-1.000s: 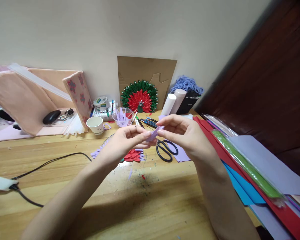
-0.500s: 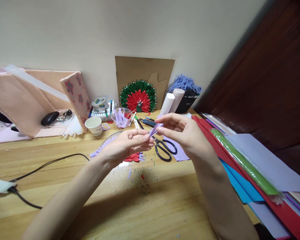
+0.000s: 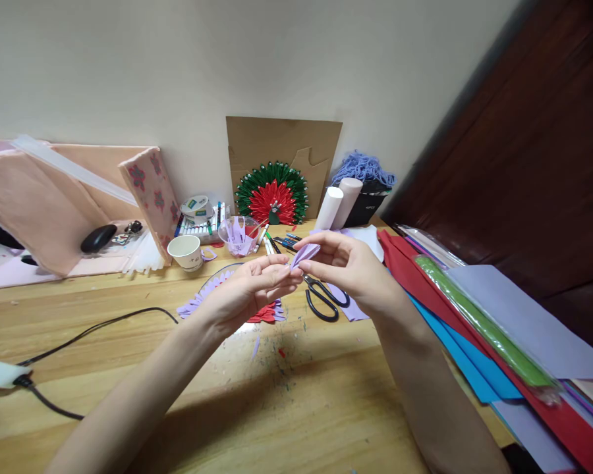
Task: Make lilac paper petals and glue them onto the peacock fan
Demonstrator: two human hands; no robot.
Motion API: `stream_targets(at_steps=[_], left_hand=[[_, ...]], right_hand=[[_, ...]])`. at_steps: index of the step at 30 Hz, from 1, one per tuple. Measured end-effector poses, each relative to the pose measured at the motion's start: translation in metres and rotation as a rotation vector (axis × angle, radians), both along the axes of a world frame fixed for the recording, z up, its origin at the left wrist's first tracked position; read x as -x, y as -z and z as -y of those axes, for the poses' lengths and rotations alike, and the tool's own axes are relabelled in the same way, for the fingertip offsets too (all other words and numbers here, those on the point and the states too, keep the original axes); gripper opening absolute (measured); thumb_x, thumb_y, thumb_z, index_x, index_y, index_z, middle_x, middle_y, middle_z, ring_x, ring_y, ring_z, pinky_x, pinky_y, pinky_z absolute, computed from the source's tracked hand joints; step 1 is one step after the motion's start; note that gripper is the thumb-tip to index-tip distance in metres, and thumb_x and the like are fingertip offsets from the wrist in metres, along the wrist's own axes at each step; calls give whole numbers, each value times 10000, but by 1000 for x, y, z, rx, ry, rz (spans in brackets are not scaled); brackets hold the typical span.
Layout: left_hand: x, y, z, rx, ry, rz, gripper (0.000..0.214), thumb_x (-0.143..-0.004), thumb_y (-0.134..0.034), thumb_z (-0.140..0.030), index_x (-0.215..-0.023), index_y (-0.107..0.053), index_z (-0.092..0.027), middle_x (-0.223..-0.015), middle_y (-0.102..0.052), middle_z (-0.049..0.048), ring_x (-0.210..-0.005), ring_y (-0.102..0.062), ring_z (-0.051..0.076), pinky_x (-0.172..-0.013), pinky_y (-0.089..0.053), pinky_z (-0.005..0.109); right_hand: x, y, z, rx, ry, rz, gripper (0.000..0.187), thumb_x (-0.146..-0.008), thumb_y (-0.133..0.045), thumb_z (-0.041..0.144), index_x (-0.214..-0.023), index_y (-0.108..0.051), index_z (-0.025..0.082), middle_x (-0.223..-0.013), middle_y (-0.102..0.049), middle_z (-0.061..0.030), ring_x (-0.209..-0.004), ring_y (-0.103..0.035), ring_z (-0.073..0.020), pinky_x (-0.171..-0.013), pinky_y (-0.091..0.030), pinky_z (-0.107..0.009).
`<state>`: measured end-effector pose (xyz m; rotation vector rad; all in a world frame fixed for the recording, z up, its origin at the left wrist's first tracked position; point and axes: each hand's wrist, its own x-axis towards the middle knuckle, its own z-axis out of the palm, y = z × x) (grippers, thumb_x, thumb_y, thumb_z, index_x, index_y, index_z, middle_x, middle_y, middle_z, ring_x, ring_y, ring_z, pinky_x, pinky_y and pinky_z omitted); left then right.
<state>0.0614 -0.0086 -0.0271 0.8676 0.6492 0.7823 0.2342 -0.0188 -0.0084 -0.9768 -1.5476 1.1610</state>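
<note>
A small folded piece of purple paper (image 3: pixel 305 255) is held in the air between both hands. My left hand (image 3: pixel 252 283) pinches its lower left end between thumb and fingers. On its right side, the thumb and forefinger of my right hand (image 3: pixel 350 266) are closed on it. Black-handled scissors (image 3: pixel 326 301) lie on the table just below, over a sheet of purple paper (image 3: pixel 353 309). Partly hidden behind my left hand is a round piece with purple and red paper petals (image 3: pixel 192 304).
At the back stand a red and green peacock craft (image 3: pixel 273 197), cardboard (image 3: pixel 257 135) and white rolls (image 3: pixel 329 209). A paper cup (image 3: pixel 185 253) and a bowl of purple strips (image 3: pixel 238 237) sit behind my left hand. Coloured sheets (image 3: pixel 469 349) cover the right side; a black cable (image 3: pixel 103 320) runs left.
My right hand has shifted slightly left and down, closer to my left hand. The folded purple paper has turned a little and shows more of its pleated face.
</note>
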Motion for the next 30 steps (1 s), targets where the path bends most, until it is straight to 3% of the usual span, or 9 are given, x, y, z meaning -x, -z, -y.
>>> stream_targets(at_steps=[4, 9, 14, 17, 21, 23, 27, 30], left_hand=[[-1, 1, -1, 13, 17, -6, 211, -721, -668, -195, -926, -622, -174, -910, -682, 53, -862, -637, 121, -857, -475, 245], [-2, 1, 0, 91, -62, 33, 207, -683, -700, -171, -875, -623, -174, -853, -700, 36, -848, -648, 116, -851, -485, 250], [-4, 2, 0, -27, -69, -57, 231, -689, -700, -215, -884, -590, -160, -834, -704, 46, -821, -659, 121, -848, -491, 266], [-5, 2, 3, -327, -180, -209, 238, -708, -681, -265, -876, -547, -164, -788, -698, 50, -812, -664, 158, -808, -510, 308], [1, -2, 12, -979, -417, -512, 137, -775, -599, -211, -895, -543, -173, -863, -664, 49, -814, -651, 144, -766, -515, 279], [11, -1, 17, -1240, -461, -671, 128, -803, -558, -173, -931, -546, -170, -862, -658, 40, -794, -648, 125, -734, -514, 250], [45, 5, 30, -1559, -465, -881, 158, -804, -557, -140, -961, -552, -160, -840, -663, 34, -753, -633, 113, -682, -512, 226], [77, 11, 42, -1647, -384, -962, 185, -796, -559, -110, -978, -556, -144, -859, -662, 59, -771, -625, 125, -687, -513, 233]], right_hand=[[-2, -2, -1, -1, 2, 13, 241, -695, -683, 234, -917, -613, 173, -856, -686, -35, -804, -650, -148, -740, -525, -288], [-5, -5, -3, -19, 61, 4, 183, -755, -628, 277, -904, -632, 171, -863, -678, -41, -797, -636, -136, -727, -515, -270], [-11, -5, -5, -51, 117, 29, 206, -763, -619, 328, -900, -626, 175, -876, -663, -42, -787, -626, -137, -720, -508, -278], [-14, -6, -3, -61, 93, 137, 255, -728, -659, 338, -919, -617, 175, -928, -652, -52, -843, -619, -159, -731, -507, -290], [-13, -6, 0, -52, 27, 220, 303, -720, -669, 338, -963, -586, 178, -933, -639, -52, -805, -620, -159, -700, -517, -297], [-8, -4, 2, -76, -13, 231, 283, -731, -659, 319, -965, -578, 181, -944, -630, -49, -798, -617, -153, -718, -518, -302], [11, 3, 8, -170, -93, 267, 185, -762, -622, 277, -925, -591, 194, -965, -613, -40, -865, -600, -158, -811, -495, -326], [32, 13, 14, -140, -159, 248, 171, -789, -595, 287, -935, -577, 200, -943, -608, -35, -862, -592, -154, -803, -487, -317]])
